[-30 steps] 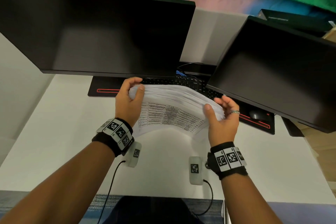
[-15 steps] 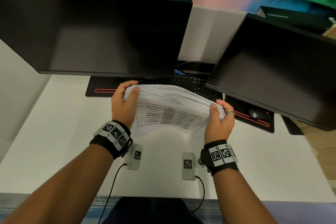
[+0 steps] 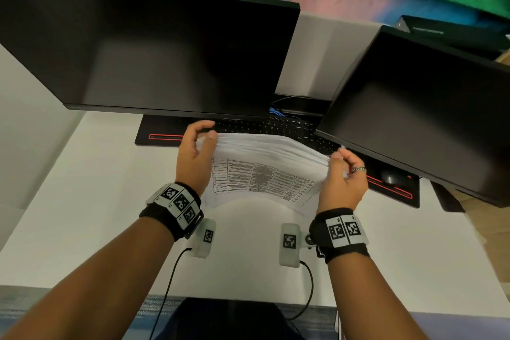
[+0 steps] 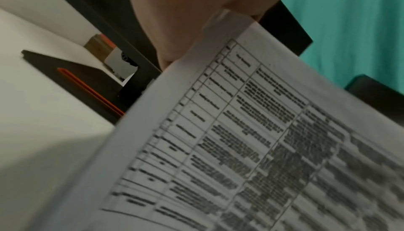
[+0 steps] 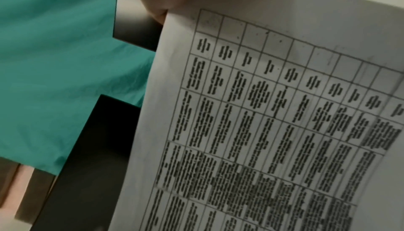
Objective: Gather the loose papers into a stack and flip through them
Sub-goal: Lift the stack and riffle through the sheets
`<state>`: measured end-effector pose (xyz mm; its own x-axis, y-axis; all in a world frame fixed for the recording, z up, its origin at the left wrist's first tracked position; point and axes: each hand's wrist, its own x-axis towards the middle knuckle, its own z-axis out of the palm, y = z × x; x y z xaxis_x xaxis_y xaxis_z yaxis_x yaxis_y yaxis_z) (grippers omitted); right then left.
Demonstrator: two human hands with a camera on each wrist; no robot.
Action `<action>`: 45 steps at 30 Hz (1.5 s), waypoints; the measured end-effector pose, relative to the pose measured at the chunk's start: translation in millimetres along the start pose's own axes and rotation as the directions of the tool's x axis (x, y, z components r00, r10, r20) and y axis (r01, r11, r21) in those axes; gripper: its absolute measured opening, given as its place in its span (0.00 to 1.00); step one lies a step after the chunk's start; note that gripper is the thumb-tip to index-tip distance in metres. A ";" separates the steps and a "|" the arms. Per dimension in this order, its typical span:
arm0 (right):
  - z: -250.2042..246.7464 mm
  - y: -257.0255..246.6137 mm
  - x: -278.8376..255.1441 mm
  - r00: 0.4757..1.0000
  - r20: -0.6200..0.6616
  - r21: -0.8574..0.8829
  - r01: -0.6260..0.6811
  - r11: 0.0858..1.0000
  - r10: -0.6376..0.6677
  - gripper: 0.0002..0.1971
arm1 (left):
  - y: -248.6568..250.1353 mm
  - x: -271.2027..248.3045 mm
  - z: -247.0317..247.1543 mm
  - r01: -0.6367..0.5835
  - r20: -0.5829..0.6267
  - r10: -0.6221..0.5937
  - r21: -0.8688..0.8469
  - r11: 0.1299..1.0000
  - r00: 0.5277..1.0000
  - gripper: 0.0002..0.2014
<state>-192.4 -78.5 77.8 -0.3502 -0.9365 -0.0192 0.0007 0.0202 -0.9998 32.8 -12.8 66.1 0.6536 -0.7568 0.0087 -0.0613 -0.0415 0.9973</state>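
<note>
two hands (image 3: 193, 157) (image 3: 343, 182) grip one paper stack (image 3: 265, 163).

Two dark monitors, the left monitor (image 3: 154, 58) and the right monitor (image 3: 419, 119), overhang the far side of the white surface (image 3: 82, 201), closing off the room above the keyboard (image 3: 276, 127). A mouse (image 3: 390, 176) sits under the right monitor on the black mat (image 3: 400, 196). Bare surface lies open to the left and near the body, crossed by two cables (image 3: 309, 292).
</note>
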 end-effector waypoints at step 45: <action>-4.5 0.9 -28.8 0.891 0.452 -0.091 -0.003 0.996 0.044 0.19 | 7.3 -20.7 -7.9 -0.056 0.183 0.021 0.187 0.981 0.983 0.16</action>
<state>-186.6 -50.0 77.5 0.1114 -0.9917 -0.0636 -0.0836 0.0544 -0.9950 24.8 7.8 73.8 0.5031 -0.8641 0.0158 -0.2372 -0.1205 0.9640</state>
